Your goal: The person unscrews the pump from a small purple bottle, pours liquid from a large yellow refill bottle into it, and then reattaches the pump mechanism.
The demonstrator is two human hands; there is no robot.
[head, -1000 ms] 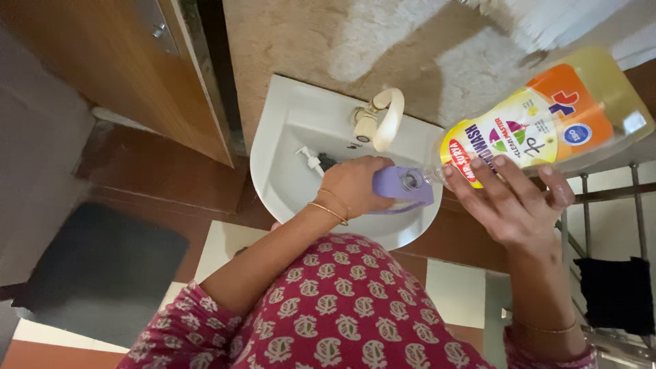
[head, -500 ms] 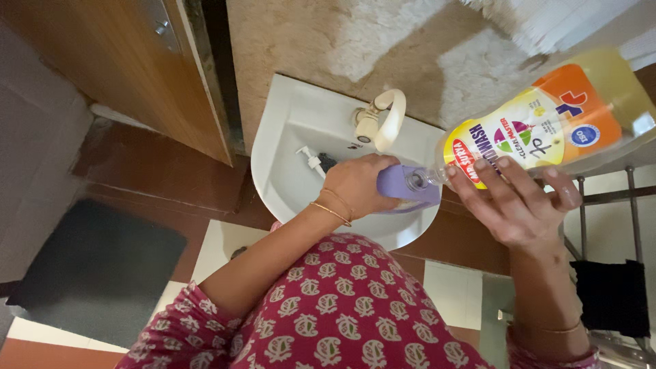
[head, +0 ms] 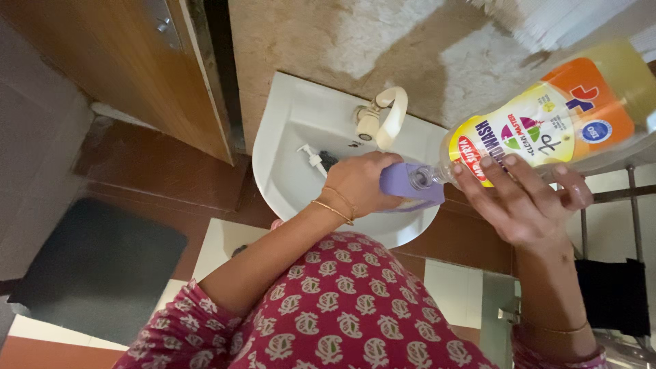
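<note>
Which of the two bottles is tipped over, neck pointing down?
The big yellow refill bottle in the right hand. It is tilted, its neck at the opening of the small purple bottle, which the left hand holds over the sink.

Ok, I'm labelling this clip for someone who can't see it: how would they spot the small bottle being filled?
Start at the white sink on the wall, with its curved tap. Over the sink's near right rim, the left hand holds a small purple bottle. It is the only purple thing there, and the neck of the big yellow bottle, tipped by the right hand, meets its open mouth.
</note>
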